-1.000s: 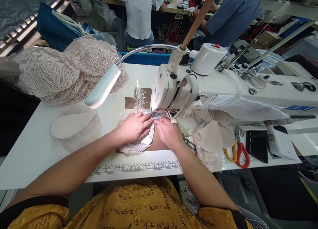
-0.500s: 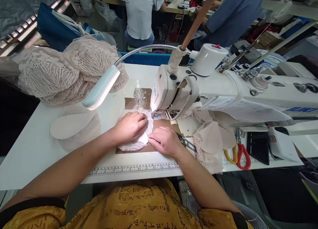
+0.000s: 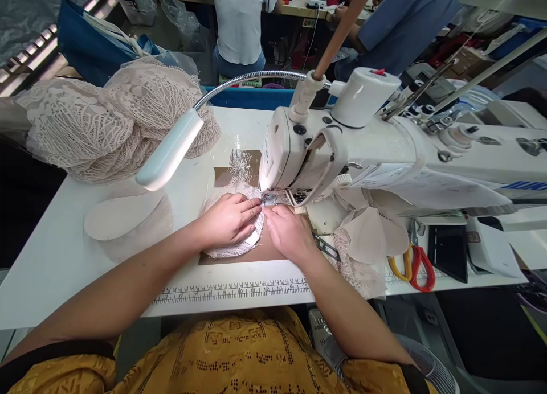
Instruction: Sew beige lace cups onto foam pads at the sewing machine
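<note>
My left hand (image 3: 231,218) lies on a round lace fabric piece (image 3: 233,250) on the sewing machine bed, its fingers stretched out towards the needle area. My right hand (image 3: 289,232) is closed, with thumb and forefinger pinched at the right edge of the lace piece, just in front of the presser foot (image 3: 264,197). The fingertips of both hands nearly meet there and partly hide the edge. The white sewing machine (image 3: 277,149) stands directly behind the hands. Brown tape (image 3: 273,249) shows under the lace piece.
A heap of beige lace (image 3: 85,120) and a smooth oval piece (image 3: 123,214) lie left. A lamp (image 3: 171,149) arches over the table. Right are more fabric pieces (image 3: 367,237), scissors (image 3: 422,269) and a dark phone-like device (image 3: 448,251). A printed ruler (image 3: 235,288) runs along the front. Two people sit beyond.
My right hand has moved up to the presser foot, and my left fingers have shifted right to meet it. The lace piece has turned slightly; its white inner part is now covered.
</note>
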Tool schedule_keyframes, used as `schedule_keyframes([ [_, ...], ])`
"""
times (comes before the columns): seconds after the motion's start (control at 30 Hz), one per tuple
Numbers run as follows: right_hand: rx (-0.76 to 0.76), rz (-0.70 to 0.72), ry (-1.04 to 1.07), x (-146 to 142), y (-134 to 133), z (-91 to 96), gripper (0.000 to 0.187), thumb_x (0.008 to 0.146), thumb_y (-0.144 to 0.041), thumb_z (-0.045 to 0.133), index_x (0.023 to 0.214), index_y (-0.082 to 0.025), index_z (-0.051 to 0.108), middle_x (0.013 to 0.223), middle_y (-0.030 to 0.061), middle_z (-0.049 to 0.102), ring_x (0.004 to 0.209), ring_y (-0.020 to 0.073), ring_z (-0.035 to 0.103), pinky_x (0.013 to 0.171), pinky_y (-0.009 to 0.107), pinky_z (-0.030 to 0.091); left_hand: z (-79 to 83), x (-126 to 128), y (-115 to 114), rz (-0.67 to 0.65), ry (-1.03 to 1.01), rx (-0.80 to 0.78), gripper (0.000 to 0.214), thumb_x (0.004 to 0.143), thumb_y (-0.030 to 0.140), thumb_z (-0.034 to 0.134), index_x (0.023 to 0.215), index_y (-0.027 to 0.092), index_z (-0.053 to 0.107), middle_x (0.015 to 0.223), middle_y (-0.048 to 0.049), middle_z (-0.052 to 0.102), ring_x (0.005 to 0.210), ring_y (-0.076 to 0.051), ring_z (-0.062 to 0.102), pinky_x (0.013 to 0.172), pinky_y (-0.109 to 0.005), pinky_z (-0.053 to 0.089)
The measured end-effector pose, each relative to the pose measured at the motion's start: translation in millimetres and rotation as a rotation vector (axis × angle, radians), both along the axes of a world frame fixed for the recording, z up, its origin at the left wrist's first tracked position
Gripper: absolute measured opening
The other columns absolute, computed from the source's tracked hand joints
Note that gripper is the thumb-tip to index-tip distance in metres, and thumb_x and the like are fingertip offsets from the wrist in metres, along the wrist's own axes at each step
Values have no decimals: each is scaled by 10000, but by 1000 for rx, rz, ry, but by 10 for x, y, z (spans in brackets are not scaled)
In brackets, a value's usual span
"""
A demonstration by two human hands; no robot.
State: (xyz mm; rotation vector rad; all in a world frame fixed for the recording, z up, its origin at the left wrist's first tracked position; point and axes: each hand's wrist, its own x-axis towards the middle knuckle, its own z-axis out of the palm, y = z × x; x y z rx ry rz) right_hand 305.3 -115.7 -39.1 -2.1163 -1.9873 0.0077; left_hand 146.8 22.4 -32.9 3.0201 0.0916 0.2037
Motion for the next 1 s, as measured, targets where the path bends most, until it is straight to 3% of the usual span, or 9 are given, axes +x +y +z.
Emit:
schedule_keyframes([
  [0.3, -6, -43, 3, -18, 25, -6, 357, 942, -178, 429, 1227, -158, 642, 997, 96, 686, 903, 234, 584, 744, 332, 420, -33, 46, 69, -15, -64, 7, 423, 960, 315, 437, 1280, 84, 590, 1346, -137, 578, 1064, -297, 533, 890, -433, 434],
  [0.5, 52, 97, 85, -18, -38, 18, 308, 951, -220, 453, 1160, -156, 670, 909, 73, 685, 809, 203, 565, 722, 313, 411, 33, 1, 135, 31, -99, -13, 390, 974, 324, 397, 1225, 133, 626, 1274, -120, 628, 1063, -284, 565, 879, -425, 449],
  [0.57, 55, 167, 105, -28, -50, 29, 283, 950, -238, 468, 1113, -162, 686, 868, 64, 673, 785, 193, 550, 710, 304, 404, 144, -39, 167, 148, -95, 17, 402, 968, 340, 377, 1176, 125, 647, 1177, -136, 662, 1007, -289, 586, 852, -429, 460],
  [0.63, 53, 203, 110, -39, -55, 33, 261, 946, -242, 480, 1060, -160, 700, 835, 58, 658, 769, 187, 536, 694, 299, 396, 272, -94, 199, 368, -31, 80, 408, 952, 339, 368, 1101, 98, 661, 1058, -164, 672, 928, -304, 603, 773, -422, 475],
  [0.73, 46, 213, 122, -53, -58, 28, 246, 939, -243, 500, 1035, -150, 706, 790, 49, 635, 734, 178, 516, 667, 295, 387, 396, -207, 255, 679, 204, 163, 369, 917, 306, 385, 981, 68, 661, 933, -197, 647, 840, -335, 612, 653, -401, 465],
  [0.8, 53, 220, 142, -60, -62, 19, 247, 940, -250, 507, 1043, -142, 704, 786, 49, 636, 738, 177, 519, 678, 297, 392, 405, -302, 298, 748, 323, 136, 301, 886, 252, 404, 919, 88, 654, 909, -192, 636, 838, -335, 613, 642, -383, 457],
  [0.9, 68, 242, 173, -66, -71, 7, 252, 939, -260, 520, 1069, -138, 697, 821, 59, 655, 777, 183, 536, 719, 307, 403, 346, -443, 344, 744, 238, -162, 231, 879, 275, 433, 843, 151, 624, 855, -124, 637, 821, -282, 608, 680, -350, 458],
  [1.0, 61, 257, 184, -64, -78, 6, 265, 943, -274, 519, 1099, -143, 688, 843, 65, 664, 791, 184, 540, 728, 310, 400, 274, -498, 316, 784, -119, -815, 333, 897, 473, 471, 916, 176, 621, 832, -64, 659, 787, -226, 618, 700, -324, 488],
])
